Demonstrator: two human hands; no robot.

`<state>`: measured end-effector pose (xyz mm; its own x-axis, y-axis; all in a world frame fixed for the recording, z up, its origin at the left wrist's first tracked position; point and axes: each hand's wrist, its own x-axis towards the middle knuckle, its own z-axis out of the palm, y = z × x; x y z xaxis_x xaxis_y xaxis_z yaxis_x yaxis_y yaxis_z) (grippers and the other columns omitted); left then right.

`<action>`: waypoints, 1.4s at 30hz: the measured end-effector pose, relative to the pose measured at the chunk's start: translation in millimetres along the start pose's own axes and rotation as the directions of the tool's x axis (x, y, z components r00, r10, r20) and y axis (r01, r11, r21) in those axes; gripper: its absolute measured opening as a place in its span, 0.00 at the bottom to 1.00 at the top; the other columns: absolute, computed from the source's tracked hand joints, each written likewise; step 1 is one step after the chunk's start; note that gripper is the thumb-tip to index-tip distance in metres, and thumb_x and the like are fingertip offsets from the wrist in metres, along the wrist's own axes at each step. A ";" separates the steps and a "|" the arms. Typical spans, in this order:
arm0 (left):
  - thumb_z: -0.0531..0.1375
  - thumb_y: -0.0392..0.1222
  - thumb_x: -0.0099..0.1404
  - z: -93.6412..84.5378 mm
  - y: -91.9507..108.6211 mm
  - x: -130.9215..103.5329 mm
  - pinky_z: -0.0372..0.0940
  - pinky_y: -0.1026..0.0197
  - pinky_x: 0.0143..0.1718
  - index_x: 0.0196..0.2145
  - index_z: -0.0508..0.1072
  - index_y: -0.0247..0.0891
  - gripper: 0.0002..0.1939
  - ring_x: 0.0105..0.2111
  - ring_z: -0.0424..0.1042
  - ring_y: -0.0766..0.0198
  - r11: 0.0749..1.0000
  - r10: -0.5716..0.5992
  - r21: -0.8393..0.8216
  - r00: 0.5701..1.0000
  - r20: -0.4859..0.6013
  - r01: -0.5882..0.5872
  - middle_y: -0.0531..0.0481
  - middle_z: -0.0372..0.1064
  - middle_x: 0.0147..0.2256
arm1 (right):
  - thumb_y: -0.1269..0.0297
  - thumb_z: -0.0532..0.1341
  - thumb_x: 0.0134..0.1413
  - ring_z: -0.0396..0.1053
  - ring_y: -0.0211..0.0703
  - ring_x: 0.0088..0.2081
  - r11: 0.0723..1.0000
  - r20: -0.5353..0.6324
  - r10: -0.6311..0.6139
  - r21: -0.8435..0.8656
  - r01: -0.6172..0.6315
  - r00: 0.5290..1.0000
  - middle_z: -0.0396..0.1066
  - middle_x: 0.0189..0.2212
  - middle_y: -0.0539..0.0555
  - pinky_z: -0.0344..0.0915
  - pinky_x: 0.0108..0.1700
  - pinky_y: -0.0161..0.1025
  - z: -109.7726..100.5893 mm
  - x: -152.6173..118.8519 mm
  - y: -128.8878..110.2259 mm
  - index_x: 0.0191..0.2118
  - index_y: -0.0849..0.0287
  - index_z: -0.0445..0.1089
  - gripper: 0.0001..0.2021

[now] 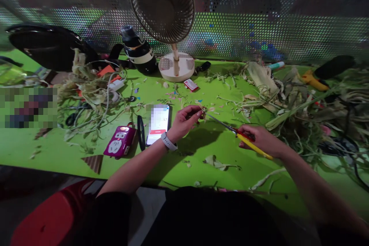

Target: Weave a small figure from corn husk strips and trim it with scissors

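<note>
My left hand [186, 120] is closed in a pinch over the middle of the green table [175, 169]. A small pale bit of dried plant [203, 110] shows at its fingertips. In my right hand [261, 139] is a long-nosed hand tool [250, 146] with yellow and red handles; whether it is scissors or pliers I cannot tell. Its thin metal tip points left and ends close to my left fingertips. On the table below lies a loose pale leaf scrap [216, 162]. A lit phone [158, 125] rests just left of my left hand.
Heaps of dried husks lie at the right [263, 80] and left [95, 84]. A fan [176, 67], a dark bottle [140, 52] and a small red-and-white box [190, 85] stand behind. A purple power socket [119, 142] sits front left, and a red stool [52, 215] below the edge.
</note>
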<state>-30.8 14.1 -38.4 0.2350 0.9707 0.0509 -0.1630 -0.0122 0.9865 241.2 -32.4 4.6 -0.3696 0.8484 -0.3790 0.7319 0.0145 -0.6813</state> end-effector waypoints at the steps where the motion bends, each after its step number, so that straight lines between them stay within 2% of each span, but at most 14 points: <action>1: 0.65 0.49 0.58 -0.1 0.0 0.0 0.69 0.65 0.29 0.39 0.74 0.36 0.16 0.31 0.74 0.66 1.000 -0.002 -0.002 1.000 -0.001 0.002 0.47 0.75 0.32 | 0.47 0.63 0.44 0.58 0.36 0.23 1.000 0.001 0.001 0.009 -0.001 1.000 0.64 0.21 0.47 0.56 0.27 0.35 -0.1 -0.1 0.4 0.31 0.57 0.66 0.18; 10: 0.65 0.48 0.58 -0.8 0.0 -0.6 0.69 0.67 0.29 0.39 0.74 0.35 0.15 0.30 0.74 0.68 1.000 0.008 -0.029 1.000 0.027 -0.007 0.48 0.75 0.32 | 0.44 0.63 0.45 0.67 0.40 0.27 0.993 0.067 0.005 0.120 -0.014 0.998 0.72 0.26 0.51 0.63 0.31 0.37 -0.7 0.8 6.4 0.32 0.58 0.67 0.20; 14: 0.66 0.48 0.57 -0.2 0.6 0.1 0.68 0.67 0.28 0.38 0.74 0.36 0.15 0.30 0.73 0.68 0.999 -0.017 -0.039 1.000 0.005 0.017 0.49 0.74 0.31 | 0.47 0.63 0.47 0.70 0.41 0.27 0.995 0.058 -0.022 0.099 0.017 0.998 0.74 0.26 0.51 0.63 0.31 0.37 -0.2 0.6 7.5 0.32 0.57 0.66 0.17; 16: 0.66 0.49 0.56 0.3 0.9 0.9 0.68 0.66 0.28 0.38 0.75 0.36 0.16 0.30 0.73 0.67 0.999 -0.035 -0.035 0.999 -0.034 0.033 0.49 0.75 0.32 | 0.48 0.62 0.49 0.69 0.41 0.26 0.999 0.024 -0.042 0.029 0.041 0.999 0.74 0.25 0.51 0.62 0.29 0.37 0.4 -0.8 5.5 0.31 0.56 0.66 0.16; 19: 0.67 0.50 0.55 1.2 1.7 1.9 0.68 0.66 0.28 0.38 0.75 0.36 0.17 0.30 0.73 0.67 0.999 -0.044 -0.002 0.995 -0.093 0.044 0.50 0.75 0.31 | 0.44 0.59 0.51 0.66 0.40 0.22 0.977 -0.101 -0.089 -0.200 0.067 0.991 0.72 0.21 0.51 0.58 0.25 0.36 2.5 -3.5 1.3 0.32 0.55 0.68 0.18; 22: 0.67 0.51 0.54 2.4 2.8 2.1 0.68 0.65 0.29 0.37 0.75 0.36 0.17 0.29 0.73 0.67 0.999 -0.016 0.037 0.992 -0.123 0.021 0.50 0.74 0.30 | 0.39 0.57 0.51 0.66 0.42 0.22 0.898 -0.262 -0.174 -0.438 0.044 0.949 0.71 0.22 0.53 0.55 0.25 0.36 5.8 -4.2 -0.4 0.41 0.58 0.71 0.26; 25: 0.67 0.51 0.55 3.4 3.6 2.1 0.69 0.63 0.32 0.36 0.75 0.36 0.17 0.30 0.73 0.66 0.998 0.023 0.062 0.991 -0.133 -0.014 0.49 0.75 0.31 | 0.37 0.54 0.52 0.67 0.45 0.23 0.833 -0.316 -0.229 -0.554 0.017 0.921 0.71 0.23 0.56 0.53 0.25 0.37 8.5 -2.5 1.1 0.48 0.62 0.69 0.31; 29: 0.66 0.51 0.55 3.8 3.5 2.1 0.69 0.62 0.34 0.36 0.74 0.35 0.17 0.30 0.74 0.66 0.996 0.034 0.089 0.989 -0.147 -0.021 0.49 0.74 0.31 | 0.38 0.52 0.55 0.68 0.46 0.24 0.815 -0.336 -0.234 -0.580 -0.004 0.912 0.72 0.24 0.56 0.52 0.26 0.38 11.1 1.2 5.8 0.48 0.62 0.70 0.31; 35: 0.65 0.50 0.57 4.2 3.9 0.6 0.69 0.61 0.35 0.38 0.74 0.35 0.16 0.31 0.74 0.66 0.990 0.040 0.137 0.991 -0.125 -0.023 0.48 0.75 0.31 | 0.36 0.52 0.53 0.70 0.48 0.27 0.806 -0.355 -0.266 -0.592 0.005 0.896 0.74 0.26 0.58 0.54 0.28 0.39 13.2 3.4 11.1 0.48 0.62 0.70 0.33; 42: 0.65 0.50 0.57 6.3 7.5 -0.2 0.69 0.62 0.34 0.37 0.75 0.35 0.16 0.31 0.74 0.65 0.987 0.039 0.161 0.995 -0.093 -0.024 0.47 0.75 0.31 | 0.34 0.50 0.53 0.70 0.48 0.27 0.791 -0.338 -0.271 -0.612 0.008 0.901 0.74 0.25 0.58 0.53 0.27 0.38 12.1 3.0 10.3 0.47 0.60 0.72 0.34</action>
<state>-26.0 12.3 -30.0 0.1388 0.9875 0.0746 -0.0126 -0.0735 0.9972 240.7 -36.1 -11.2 -0.3375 0.9397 0.0545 0.9262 0.3419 -0.1591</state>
